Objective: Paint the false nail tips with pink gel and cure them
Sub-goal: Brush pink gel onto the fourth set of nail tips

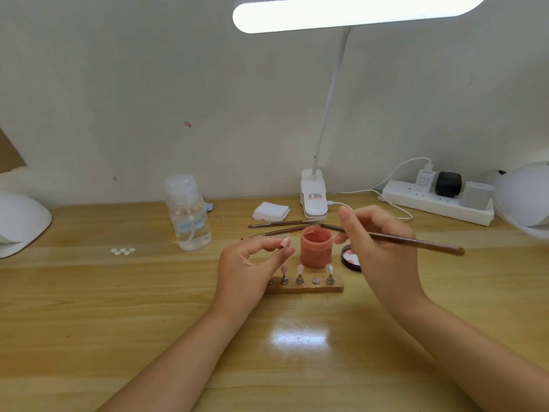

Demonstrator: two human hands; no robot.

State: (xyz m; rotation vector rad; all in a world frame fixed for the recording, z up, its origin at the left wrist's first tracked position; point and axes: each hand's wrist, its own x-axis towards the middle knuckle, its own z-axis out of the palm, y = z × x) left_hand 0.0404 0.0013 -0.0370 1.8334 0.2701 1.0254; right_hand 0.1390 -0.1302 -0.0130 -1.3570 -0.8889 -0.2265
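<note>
A pink-coated nail tip (285, 242) is pinched in the left hand (252, 263), just left of the open gel jar (315, 248). The brush (392, 237) is gripped by the right hand (380, 248), bristles over the jar. Too much gel loaded = drips onto the desk (118, 307), or wet tips smudged by fingers tbh.

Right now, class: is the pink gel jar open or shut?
Open. The pink gel jar has no lid on, and its lid lies beside it on the desk.
</note>
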